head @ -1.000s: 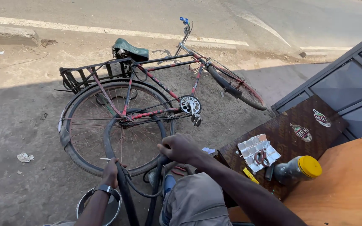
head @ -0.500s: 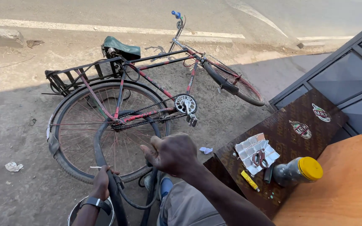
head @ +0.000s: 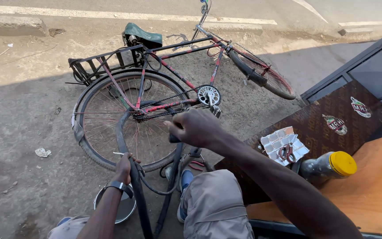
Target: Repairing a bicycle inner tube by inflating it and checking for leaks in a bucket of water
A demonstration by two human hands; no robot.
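Note:
A black bicycle inner tube (head: 137, 194) loops up between my knees. My left hand (head: 125, 167), with a dark wristband, grips its left run near the valve. My right hand (head: 196, 128) is closed around the tube's right run, held higher, over the rear wheel. A red and black bicycle (head: 173, 88) with a green saddle lies on its side on the dirt in front of me, rear wheel (head: 129, 119) nearest.
A metal bowl (head: 127, 208) sits on the ground under my left wrist. To the right, a dark board (head: 332, 110) carries a patch sheet with red scissors (head: 286, 150) and a yellow-capped bottle (head: 328, 166). An orange wooden surface (head: 372, 190) lies at far right. A paved road runs behind.
My right hand has risen along the tube and shifted right. The view has moved closer to the bicycle and tilted down.

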